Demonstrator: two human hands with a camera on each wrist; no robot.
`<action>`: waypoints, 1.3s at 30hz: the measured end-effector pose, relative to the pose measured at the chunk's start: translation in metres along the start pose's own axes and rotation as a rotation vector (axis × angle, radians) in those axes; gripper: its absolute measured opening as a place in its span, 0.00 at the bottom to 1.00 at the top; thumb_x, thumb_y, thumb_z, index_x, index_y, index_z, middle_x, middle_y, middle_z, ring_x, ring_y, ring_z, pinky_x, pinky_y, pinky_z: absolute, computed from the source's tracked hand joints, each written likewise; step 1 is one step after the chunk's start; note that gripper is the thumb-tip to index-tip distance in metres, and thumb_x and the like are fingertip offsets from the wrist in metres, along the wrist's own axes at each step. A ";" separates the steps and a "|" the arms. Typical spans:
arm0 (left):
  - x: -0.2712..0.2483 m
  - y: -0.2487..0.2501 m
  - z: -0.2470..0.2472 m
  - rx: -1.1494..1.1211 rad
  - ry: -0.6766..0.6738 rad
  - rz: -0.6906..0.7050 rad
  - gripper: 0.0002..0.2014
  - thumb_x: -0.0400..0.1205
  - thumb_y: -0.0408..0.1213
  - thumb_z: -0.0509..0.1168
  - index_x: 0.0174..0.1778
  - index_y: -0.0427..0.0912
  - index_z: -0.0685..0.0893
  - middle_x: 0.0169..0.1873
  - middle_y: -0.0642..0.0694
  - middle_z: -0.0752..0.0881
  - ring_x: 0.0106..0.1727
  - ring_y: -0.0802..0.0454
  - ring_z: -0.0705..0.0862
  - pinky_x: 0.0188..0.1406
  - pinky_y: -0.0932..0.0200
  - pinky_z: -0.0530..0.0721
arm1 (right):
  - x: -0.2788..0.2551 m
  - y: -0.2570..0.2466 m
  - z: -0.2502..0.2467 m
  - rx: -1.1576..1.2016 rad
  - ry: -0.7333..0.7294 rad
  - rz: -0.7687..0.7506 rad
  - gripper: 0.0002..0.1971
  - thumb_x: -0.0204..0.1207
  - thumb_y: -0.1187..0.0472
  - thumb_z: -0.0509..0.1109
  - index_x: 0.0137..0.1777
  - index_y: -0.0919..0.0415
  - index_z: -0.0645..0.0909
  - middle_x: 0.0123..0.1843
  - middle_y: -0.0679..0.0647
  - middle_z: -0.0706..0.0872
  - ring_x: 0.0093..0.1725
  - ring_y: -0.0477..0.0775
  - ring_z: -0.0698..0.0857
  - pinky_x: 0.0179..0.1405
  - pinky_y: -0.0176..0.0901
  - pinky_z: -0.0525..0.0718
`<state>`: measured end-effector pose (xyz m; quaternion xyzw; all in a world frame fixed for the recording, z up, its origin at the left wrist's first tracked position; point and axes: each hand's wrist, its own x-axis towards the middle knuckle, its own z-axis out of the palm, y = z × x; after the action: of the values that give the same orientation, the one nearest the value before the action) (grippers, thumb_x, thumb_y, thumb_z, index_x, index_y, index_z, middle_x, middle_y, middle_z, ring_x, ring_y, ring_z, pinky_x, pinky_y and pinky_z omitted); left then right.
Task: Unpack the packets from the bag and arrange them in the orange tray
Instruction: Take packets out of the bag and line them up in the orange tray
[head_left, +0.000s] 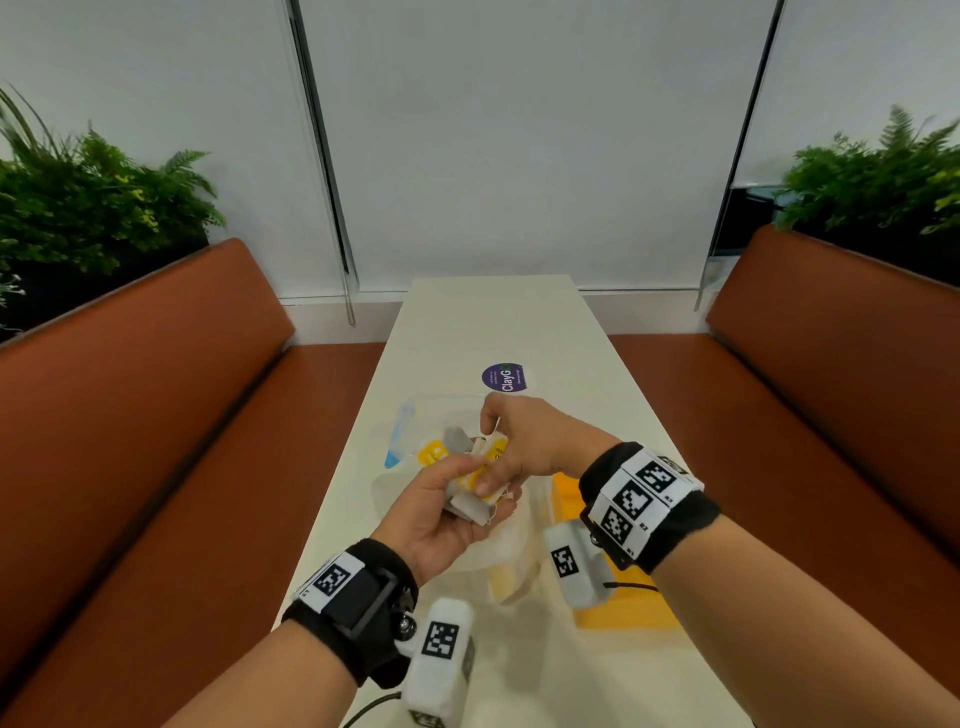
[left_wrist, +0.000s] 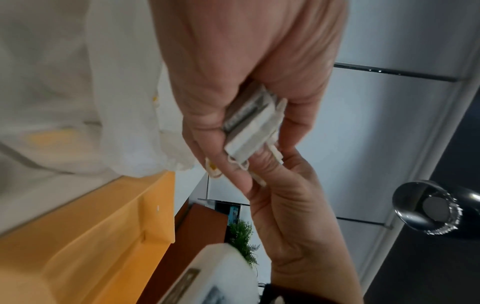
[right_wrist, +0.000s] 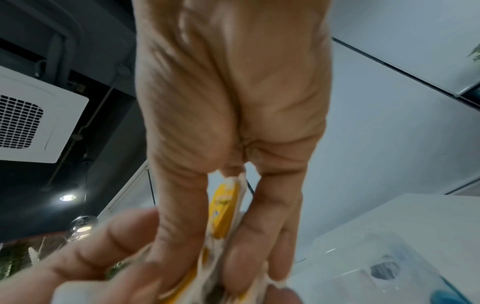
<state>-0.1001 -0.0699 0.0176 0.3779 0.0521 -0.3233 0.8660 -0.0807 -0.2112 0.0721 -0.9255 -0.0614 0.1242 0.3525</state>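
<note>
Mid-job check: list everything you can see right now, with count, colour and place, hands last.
packets: a small bunch, count unclear, white and yellow, held above the table between both hands
plastic bag: one, translucent white, on the table under the hands
orange tray: one, on the table, right of the bag
clear container: one, blue clip, beyond the hands
round sticker: one, purple, mid-table
table: one, white
benches: two, brown, either side
left hand: grips the packets
right hand: pinches the packets

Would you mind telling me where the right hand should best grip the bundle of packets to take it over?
Probably the far end of the packets, which sticks out past the left hand. The right hand comes from above, thumb and fingers pinching the flat faces, since the left palm covers the underside.
</note>
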 end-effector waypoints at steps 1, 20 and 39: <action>0.002 -0.001 -0.001 -0.031 0.020 -0.003 0.17 0.71 0.31 0.69 0.56 0.34 0.82 0.56 0.30 0.85 0.61 0.32 0.82 0.42 0.49 0.89 | 0.000 0.002 0.000 -0.060 0.059 -0.014 0.33 0.56 0.59 0.87 0.57 0.57 0.73 0.55 0.56 0.78 0.45 0.59 0.85 0.46 0.52 0.86; 0.020 -0.004 -0.002 -0.095 0.046 0.060 0.18 0.73 0.27 0.70 0.59 0.30 0.82 0.58 0.31 0.86 0.66 0.33 0.81 0.50 0.44 0.88 | -0.004 0.034 -0.001 0.170 0.210 -0.152 0.24 0.68 0.65 0.79 0.63 0.55 0.78 0.42 0.48 0.80 0.39 0.47 0.80 0.46 0.40 0.82; 0.019 -0.005 0.001 -0.075 0.162 0.127 0.10 0.78 0.26 0.68 0.54 0.32 0.83 0.51 0.32 0.90 0.49 0.40 0.91 0.49 0.40 0.86 | -0.011 0.036 -0.024 0.073 0.094 -0.079 0.12 0.71 0.67 0.77 0.54 0.66 0.86 0.39 0.55 0.89 0.32 0.47 0.87 0.36 0.29 0.85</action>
<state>-0.0883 -0.0838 0.0086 0.3726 0.1101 -0.2339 0.8913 -0.0835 -0.2561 0.0675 -0.9136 -0.0767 0.0685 0.3933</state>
